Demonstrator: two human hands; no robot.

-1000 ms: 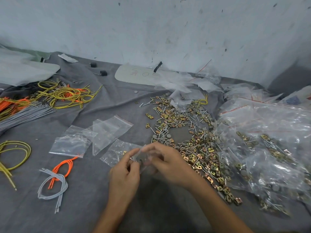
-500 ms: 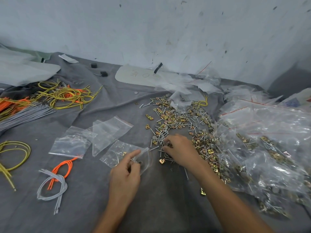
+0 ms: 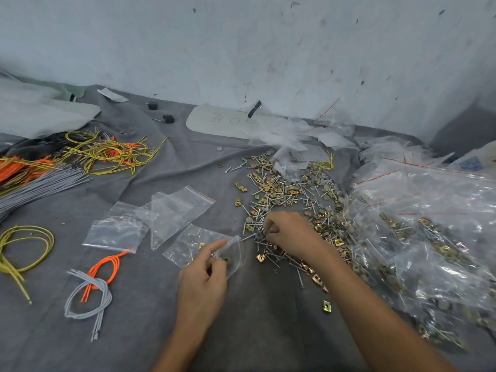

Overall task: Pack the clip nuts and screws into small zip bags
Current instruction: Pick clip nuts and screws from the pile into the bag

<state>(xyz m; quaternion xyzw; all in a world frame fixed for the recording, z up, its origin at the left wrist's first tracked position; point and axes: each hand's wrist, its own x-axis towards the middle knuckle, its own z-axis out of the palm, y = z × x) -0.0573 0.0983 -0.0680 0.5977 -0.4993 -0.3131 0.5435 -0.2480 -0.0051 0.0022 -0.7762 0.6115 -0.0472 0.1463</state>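
A loose pile of brass clip nuts and silver screws [image 3: 290, 194] covers the grey cloth at centre right. My left hand [image 3: 204, 277] pinches the mouth of a small clear zip bag [image 3: 233, 253] and holds it open; a few parts lie inside. My right hand [image 3: 287, 232] rests on the near edge of the pile with fingers curled, pinching small parts there. Under the held bag lies another small bag [image 3: 185, 245] with a few parts in it.
Two empty zip bags [image 3: 174, 210] lie left of centre. Filled bags [image 3: 429, 237] are heaped at the right. Yellow, orange and grey cables [image 3: 88, 154] spread over the left side. A stray clip nut [image 3: 326, 306] lies near my right forearm. The wall stands behind.
My right hand left the bag held by my left hand and moved right and away to the pile's near edge. My left hand stays with the bag.
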